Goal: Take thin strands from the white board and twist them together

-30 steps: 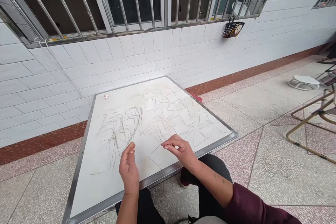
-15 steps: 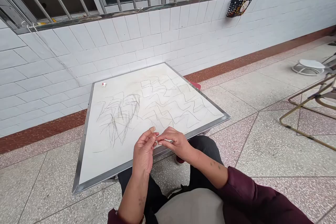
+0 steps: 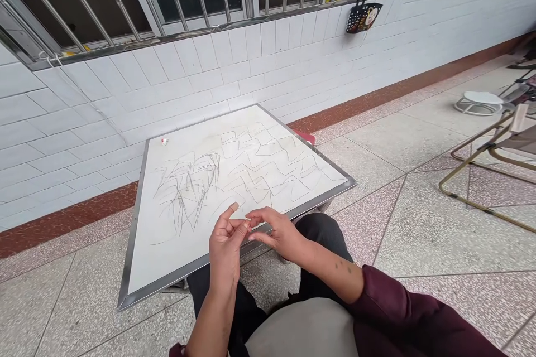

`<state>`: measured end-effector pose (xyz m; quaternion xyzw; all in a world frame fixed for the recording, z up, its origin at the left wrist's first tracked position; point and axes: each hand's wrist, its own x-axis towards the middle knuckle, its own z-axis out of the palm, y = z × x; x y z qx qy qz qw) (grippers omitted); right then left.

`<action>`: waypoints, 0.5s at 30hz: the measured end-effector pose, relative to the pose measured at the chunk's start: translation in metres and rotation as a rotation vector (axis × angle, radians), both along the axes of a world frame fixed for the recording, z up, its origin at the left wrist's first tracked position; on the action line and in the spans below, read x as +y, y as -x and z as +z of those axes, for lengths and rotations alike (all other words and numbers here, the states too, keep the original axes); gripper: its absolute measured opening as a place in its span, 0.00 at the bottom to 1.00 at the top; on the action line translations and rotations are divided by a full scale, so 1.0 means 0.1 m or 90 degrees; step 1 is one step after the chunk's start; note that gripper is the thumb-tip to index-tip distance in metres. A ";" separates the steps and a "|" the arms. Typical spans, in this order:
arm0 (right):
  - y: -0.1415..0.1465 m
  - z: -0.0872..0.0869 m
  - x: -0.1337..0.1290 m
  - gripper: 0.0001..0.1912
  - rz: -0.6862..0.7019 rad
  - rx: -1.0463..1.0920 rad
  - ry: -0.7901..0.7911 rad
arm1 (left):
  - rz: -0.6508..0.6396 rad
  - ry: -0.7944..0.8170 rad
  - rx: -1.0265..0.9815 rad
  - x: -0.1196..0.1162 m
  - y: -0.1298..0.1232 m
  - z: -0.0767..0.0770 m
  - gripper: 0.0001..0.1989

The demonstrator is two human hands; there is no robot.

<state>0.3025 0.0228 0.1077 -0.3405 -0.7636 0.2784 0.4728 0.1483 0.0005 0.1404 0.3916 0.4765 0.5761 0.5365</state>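
Observation:
Over the near edge of the white table (image 3: pixel 196 254), my left hand (image 3: pixel 226 242) pinches something tiny between thumb and forefinger; a speck of red shows there, too small to name. A tan wrap covers one raised fingertip. My right hand (image 3: pixel 287 237) is close beside it, thumb and fingers apart, with nothing visible between them. Thin dark wavy strands (image 3: pixel 251 164) are spread over the tabletop's right half. A tangle of similar strands (image 3: pixel 195 178) lies on the left half.
A small white-and-red item (image 3: pixel 164 141) rests near the table's far left corner. The tiled wall (image 3: pixel 201 83) runs behind the table, below barred windows. A black basket (image 3: pixel 363 17) hangs from the bars. To the right stand a metal-framed chair (image 3: pixel 446 178) and a white stool (image 3: pixel 481 100).
My right hand's thumb and fingers have spread apart, away from my left fingertips. My left hand keeps its pinch, with one finger raised more. The view has shifted slightly.

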 end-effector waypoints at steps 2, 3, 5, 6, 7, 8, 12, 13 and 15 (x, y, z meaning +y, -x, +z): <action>0.02 -0.03 -0.01 0.17 0.000 0.023 0.024 | 0.010 -0.010 0.014 -0.02 -0.04 -0.01 0.31; 0.03 -0.04 -0.01 0.17 0.006 0.034 0.040 | 0.014 -0.013 0.018 -0.03 -0.06 -0.01 0.31; 0.04 -0.05 -0.02 0.16 0.017 0.068 0.082 | 0.011 -0.017 0.024 -0.05 -0.08 -0.01 0.30; 0.04 -0.06 -0.02 0.16 0.021 0.093 0.107 | 0.006 -0.019 0.029 -0.06 -0.08 -0.01 0.30; 0.04 -0.06 -0.02 0.16 0.024 0.120 0.135 | -0.001 -0.021 0.035 -0.06 -0.08 0.00 0.29; 0.04 -0.06 -0.03 0.16 0.025 0.148 0.163 | -0.008 -0.023 0.041 -0.07 -0.08 0.00 0.28; 0.04 -0.07 -0.03 0.15 -0.005 0.183 0.215 | -0.031 -0.028 0.059 -0.09 -0.06 0.00 0.27; 0.04 -0.07 -0.03 0.15 -0.028 0.171 0.199 | -0.039 -0.029 0.060 -0.09 -0.05 -0.01 0.27; 0.04 -0.08 -0.02 0.13 -0.072 0.140 0.141 | -0.053 -0.027 0.059 -0.08 -0.03 -0.04 0.27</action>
